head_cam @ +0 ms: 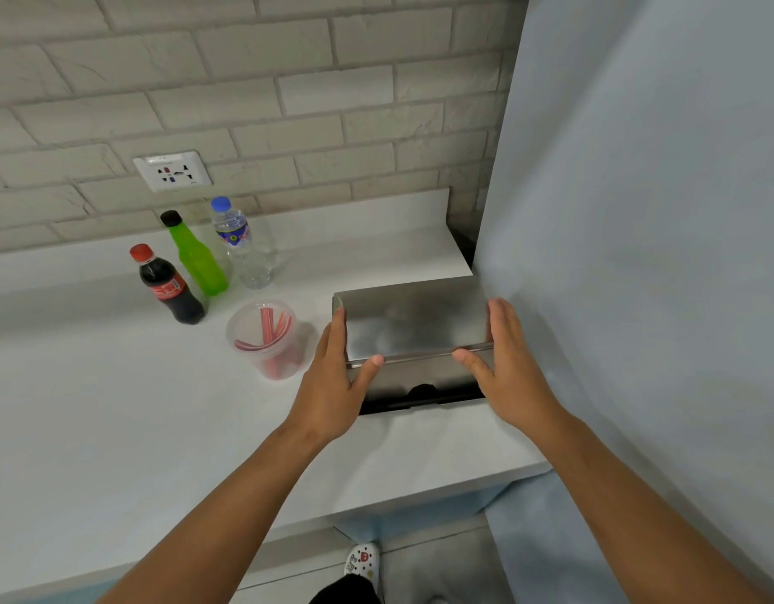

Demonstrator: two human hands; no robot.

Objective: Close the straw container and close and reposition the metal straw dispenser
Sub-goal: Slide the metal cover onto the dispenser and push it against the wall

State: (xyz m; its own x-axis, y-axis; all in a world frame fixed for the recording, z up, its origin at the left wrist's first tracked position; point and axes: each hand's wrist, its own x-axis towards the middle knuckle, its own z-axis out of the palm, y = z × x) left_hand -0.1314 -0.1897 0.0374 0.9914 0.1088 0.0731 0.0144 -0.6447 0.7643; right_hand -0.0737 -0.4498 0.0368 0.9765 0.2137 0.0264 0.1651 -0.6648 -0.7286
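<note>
The metal straw dispenser (413,326), a brushed steel box with its lid down, stands on the white counter (115,407) close to the right-hand wall. My left hand (332,385) clasps its left side, thumb on the front top edge. My right hand (505,364) clasps its right side the same way. A dark slot runs along the dispenser's front base. To its left stands the clear round straw container (265,337), holding several red straws; a clear lid appears to sit on it.
Three bottles stand behind the container: a cola bottle (169,287), a green bottle (197,259) and a water bottle (245,246). A wall socket (172,171) sits on the brick wall. A pale blue wall (638,255) borders the counter's right end. The counter's front edge is near my body.
</note>
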